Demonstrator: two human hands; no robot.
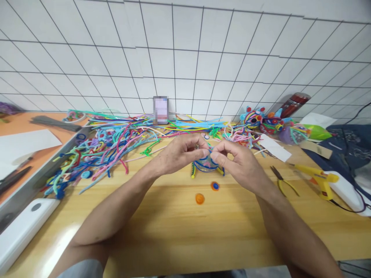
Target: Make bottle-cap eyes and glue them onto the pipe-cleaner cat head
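Note:
A clear rounded object wrapped in blue pipe cleaner point(206, 166), with yellow and blue legs, stands on the wooden table between my hands. My left hand point(185, 152) is closed at its upper left, thumb and index finger pinched together. From the right, my right hand point(236, 160) also pinches at its top, close to the left fingertips. What the fingertips hold is too small to make out. Nearer to me lie a coiled orange disc point(199, 199) and an orange disc with a blue centre point(215, 186).
Pipe cleaners point(116, 144) pile up at the left and along the tiled wall. A phone point(161, 110) leans there. To the right are pliers point(282, 181), a yellow glue gun point(321, 179) with its cord, and finished colourful figures point(252, 118). A white case point(27, 231) lies front left.

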